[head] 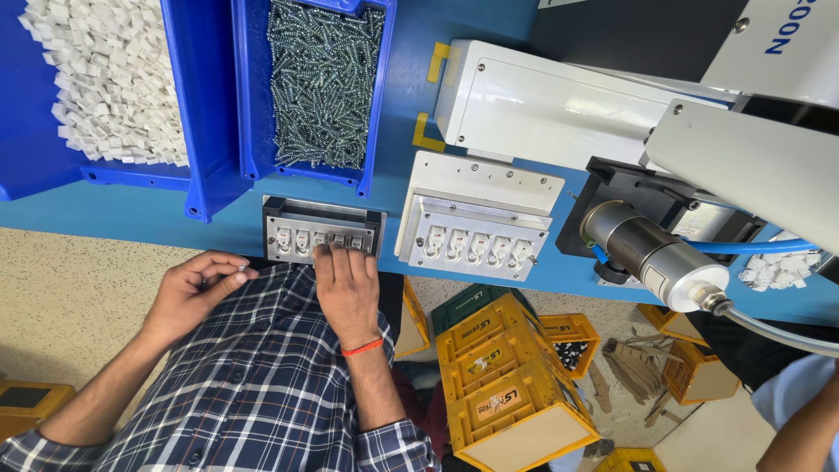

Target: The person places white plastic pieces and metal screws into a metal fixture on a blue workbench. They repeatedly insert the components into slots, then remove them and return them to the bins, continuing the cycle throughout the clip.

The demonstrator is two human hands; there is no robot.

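Note:
My left hand (194, 287) is curled at the table's near edge, pinching small screws between thumb and fingers. My right hand (346, 287), with an orange band at the wrist, rests its fingertips on a dark metal fixture (322, 229) that holds a row of small white parts. A second, white fixture (476, 234) with a row of white parts sits to its right. Behind them stand a blue bin of screws (322, 83) and a blue bin of white plastic pieces (109, 79).
A white machine housing (542, 105) and a grey cylinder with blue hoses (651, 253) stand at the right on the blue table (122, 210). Yellow crates (507, 385) sit on the floor below. Another person's arm (804, 428) shows at the bottom right.

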